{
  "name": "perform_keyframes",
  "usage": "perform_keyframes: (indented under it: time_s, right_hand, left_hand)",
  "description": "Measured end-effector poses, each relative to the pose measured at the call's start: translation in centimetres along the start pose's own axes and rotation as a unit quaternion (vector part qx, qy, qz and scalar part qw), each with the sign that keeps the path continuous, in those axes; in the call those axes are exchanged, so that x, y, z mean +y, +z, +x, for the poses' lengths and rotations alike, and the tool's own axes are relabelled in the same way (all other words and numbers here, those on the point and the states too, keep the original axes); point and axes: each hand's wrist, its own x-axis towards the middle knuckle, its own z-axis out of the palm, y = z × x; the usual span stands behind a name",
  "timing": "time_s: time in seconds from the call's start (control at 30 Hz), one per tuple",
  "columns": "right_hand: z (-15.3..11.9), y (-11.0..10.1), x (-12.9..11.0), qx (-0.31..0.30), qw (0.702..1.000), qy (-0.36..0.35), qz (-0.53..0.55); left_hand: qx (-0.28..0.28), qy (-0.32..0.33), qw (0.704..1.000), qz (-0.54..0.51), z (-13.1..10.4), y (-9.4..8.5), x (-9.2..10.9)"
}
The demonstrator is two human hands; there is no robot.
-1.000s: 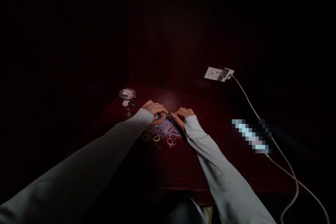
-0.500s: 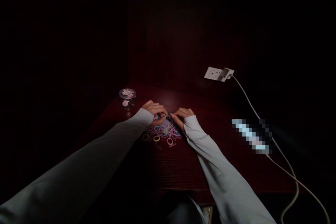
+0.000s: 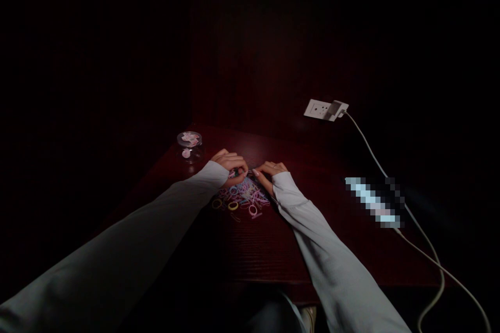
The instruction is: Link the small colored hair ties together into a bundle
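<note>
On my feed, L hand (image 3: pixel 230 162) is curled over the far L part of a pile of small coloured bands (image 3: pixel 248 193), thumb under, fingertips bunched; can't tell if it's clamped on anything, too dark & small. R hand (image 3: pixel 272 169) sits just beyond the pile's R edge, thumb & index drawn near each other, pointing at L hand w/ a small gap btwn the two; can't tell what, if anything, it's pinching. Pile lies btwn & on the near side of both, on a dark red table (image 3: pixel 265 250). Nearer me than L hand: yellow ring (image 3: pixel 233 209) & pink ring (image 3: pixel 250 210) at the pile's near edge. Clear jar (image 3: pixel 189 140) w/ pinkish bits: L of & a bit beyond L hand. Well R of R hand: pixelated device (image 3: pixel 371 201); farther beyond, socket (image 3: pixel 315 109) w/ plug (image 3: pixel 335 110) & pale cable (image 3: pixel 365 139).
</note>
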Motion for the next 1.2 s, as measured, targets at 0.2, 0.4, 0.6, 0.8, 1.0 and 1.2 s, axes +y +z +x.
perform_keyframes:
  time_s: [0.2,0.4,0.6,0.8,1.0,1.2]
  right_hand:
    - [-0.06,0.3,0.16,0.02,1.0,-0.013,0.015]
    - [0.02,0.37,0.36,0.018,1.0,-0.012,0.006]
    - [-0.06,0.25,0.28,0.012,1.0,-0.013,0.002]
    - [0.03,0.3,0.41,0.008,1.0,-0.008,0.0]
    - [0.05,0.49,0.56,0.011,1.0,-0.013,0.008]
    - [0.13,0.48,0.54,0.007,1.0,-0.013,0.007]
  left_hand:
    - [0.002,0.002,1.0,-0.003,0.07,-0.06,0.09]
    - [-0.002,-0.004,1.0,-0.001,0.06,-0.09,0.21]
    - [0.0,-0.002,1.0,-0.007,0.08,0.05,0.03]
    - [0.012,0.01,1.0,-0.015,-0.27,-0.24,0.38]
    - [0.012,-0.007,1.0,-0.002,-0.24,-0.2,0.52]
    - [0.012,-0.01,1.0,0.004,-0.02,0.52,-0.02]
